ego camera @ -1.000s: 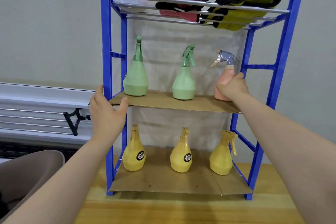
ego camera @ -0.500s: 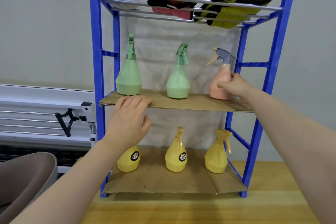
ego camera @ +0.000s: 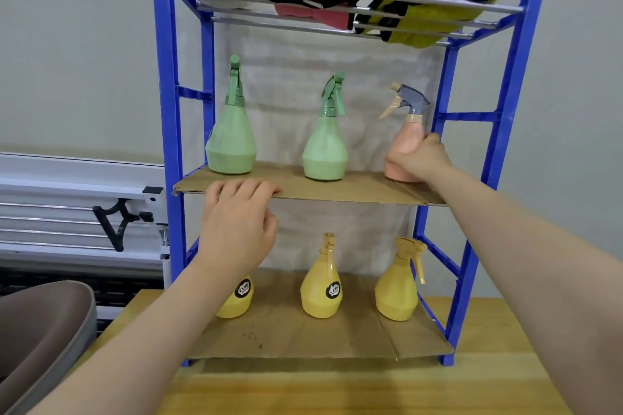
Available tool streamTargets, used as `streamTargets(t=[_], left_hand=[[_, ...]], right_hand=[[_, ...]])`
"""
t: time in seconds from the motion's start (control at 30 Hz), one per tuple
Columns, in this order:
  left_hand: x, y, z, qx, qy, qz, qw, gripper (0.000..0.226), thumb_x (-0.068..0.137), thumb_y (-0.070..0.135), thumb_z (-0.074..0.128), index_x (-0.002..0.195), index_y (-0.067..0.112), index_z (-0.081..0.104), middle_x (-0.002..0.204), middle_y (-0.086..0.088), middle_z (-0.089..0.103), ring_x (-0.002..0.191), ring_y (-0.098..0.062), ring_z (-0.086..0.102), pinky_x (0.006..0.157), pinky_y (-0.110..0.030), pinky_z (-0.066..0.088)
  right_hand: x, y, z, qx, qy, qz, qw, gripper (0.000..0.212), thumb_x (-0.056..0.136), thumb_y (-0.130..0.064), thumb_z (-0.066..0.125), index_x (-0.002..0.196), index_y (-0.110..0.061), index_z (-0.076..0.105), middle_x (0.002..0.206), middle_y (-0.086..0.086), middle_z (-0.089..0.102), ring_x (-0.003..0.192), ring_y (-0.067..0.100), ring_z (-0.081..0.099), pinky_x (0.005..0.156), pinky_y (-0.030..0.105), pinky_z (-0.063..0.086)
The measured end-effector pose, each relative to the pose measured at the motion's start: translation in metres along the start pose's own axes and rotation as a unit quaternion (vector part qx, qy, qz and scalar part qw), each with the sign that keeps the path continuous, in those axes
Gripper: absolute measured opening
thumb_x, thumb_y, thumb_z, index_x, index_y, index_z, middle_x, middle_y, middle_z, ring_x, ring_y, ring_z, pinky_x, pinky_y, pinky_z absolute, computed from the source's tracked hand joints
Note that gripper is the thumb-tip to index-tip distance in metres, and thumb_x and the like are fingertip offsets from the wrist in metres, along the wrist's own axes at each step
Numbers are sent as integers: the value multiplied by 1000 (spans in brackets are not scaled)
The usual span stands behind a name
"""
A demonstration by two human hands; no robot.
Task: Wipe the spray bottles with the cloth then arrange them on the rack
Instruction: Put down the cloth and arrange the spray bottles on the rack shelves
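item: pink spray bottle (ego camera: 406, 145), grey trigger head with beige lever, upright at the right end of the rack's (ego camera: 167, 111) middle cardboard shelf (ego camera: 354, 190). your right hand (ego camera: 419, 160) wraps its lower body, hiding the base. two green bottles (ego camera: 231, 141) stand to its left. your left hand (ego camera: 236, 226) curls over the shelf's front edge, covering most of the left yellow bottle (ego camera: 237, 300) below. the rack stands on the desk (ego camera: 337, 391).
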State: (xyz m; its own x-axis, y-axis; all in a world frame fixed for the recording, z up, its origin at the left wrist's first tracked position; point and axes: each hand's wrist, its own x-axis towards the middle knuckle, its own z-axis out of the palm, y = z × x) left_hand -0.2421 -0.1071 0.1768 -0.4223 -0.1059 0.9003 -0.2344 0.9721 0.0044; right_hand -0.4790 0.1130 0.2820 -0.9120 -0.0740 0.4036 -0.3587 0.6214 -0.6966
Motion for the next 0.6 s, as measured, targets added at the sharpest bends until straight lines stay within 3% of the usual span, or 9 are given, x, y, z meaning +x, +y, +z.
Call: streamTargets(t=[0.13,0.33,0.4,0.47,0.53,0.6], left_hand=[[-1,0,0,4,-3,-3,1000,32,77,11,61,107,20,66,100,3,66,95,-25,59,94,-38,31],[-1,2,0,5,-6,-13,1000,32,77,15,54,106,20,66,98,3,65,93,-26,58,93,-38,30],[-1,3,-1,2,-6,-12,1000,32,77,14,56,107,20,66,99,2,66,93,-26,58,93,-38,30],[-2,3,-1,0,-6,-10,1000,32,76,11,61,107,20,66,99,2,66,93,-26,58,94,-38,30],[-2,2,-1,0,-4,-11,1000,33,77,10,60,108,19,66,99,2,66,93,-27,58,94,-38,30],[-2,3,-1,1,-2,-13,1000,34,77,12,53,107,19,66,99,2,66,93,-27,58,94,-38,30]], right_hand=[[3,9,-12,116,-69,25,991,77,81,-29,72,142,-12,28,131,8,48,110,26,51,89,39,46],[6,7,-22,151,-128,52,979,68,87,-17,64,146,-15,29,127,5,45,108,23,45,84,35,40],[7,9,-19,157,-132,57,977,76,84,-22,71,146,-16,27,135,6,46,110,24,47,87,35,42],[7,10,-17,164,-124,51,977,96,75,-39,81,148,-17,23,139,5,45,115,25,48,95,38,44],[7,9,-15,125,-88,44,987,116,62,-60,82,150,-21,18,144,7,40,126,29,46,105,46,43],[6,8,-12,61,-35,33,997,119,61,-66,80,151,-22,16,147,10,35,133,33,40,108,50,40]])
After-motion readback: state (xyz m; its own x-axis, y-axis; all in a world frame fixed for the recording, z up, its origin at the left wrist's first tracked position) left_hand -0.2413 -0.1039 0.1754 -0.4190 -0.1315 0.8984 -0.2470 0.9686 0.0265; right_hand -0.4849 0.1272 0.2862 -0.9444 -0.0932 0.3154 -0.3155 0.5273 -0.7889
